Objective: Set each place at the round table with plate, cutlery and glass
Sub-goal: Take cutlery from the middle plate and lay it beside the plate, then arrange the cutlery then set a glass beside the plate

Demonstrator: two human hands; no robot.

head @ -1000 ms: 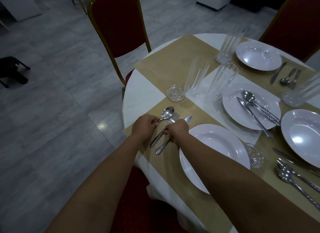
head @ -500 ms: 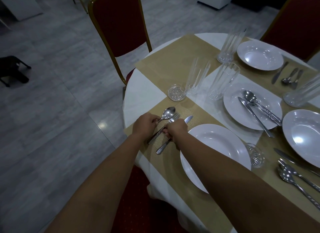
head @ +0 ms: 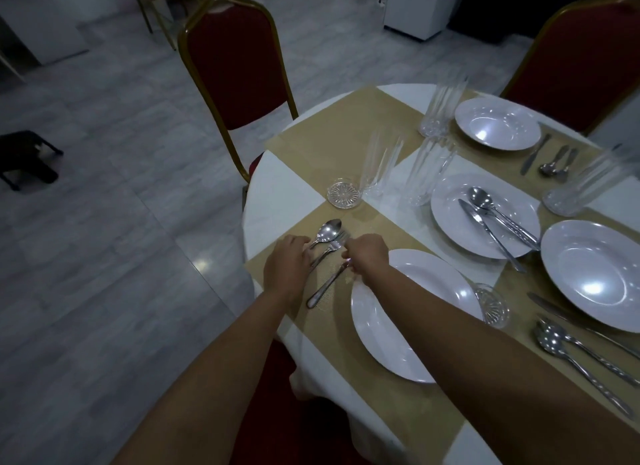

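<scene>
We see two bare arms reaching over a round desk (head: 277,201). The left hand (head: 287,265) lies knuckles up on the spoon (head: 325,232) and fork (head: 332,248); we cannot tell whether it grips them. The right hand (head: 369,257) is curled around a knife (head: 327,284), just left of a white plate (head: 408,312). Further right stand tall glasses (head: 427,170) and more plates holding cutlery.

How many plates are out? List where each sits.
4: near plate by the right hand; middle plate holding cutlery; far plate; right plate. More may lie beyond the frame.
</scene>
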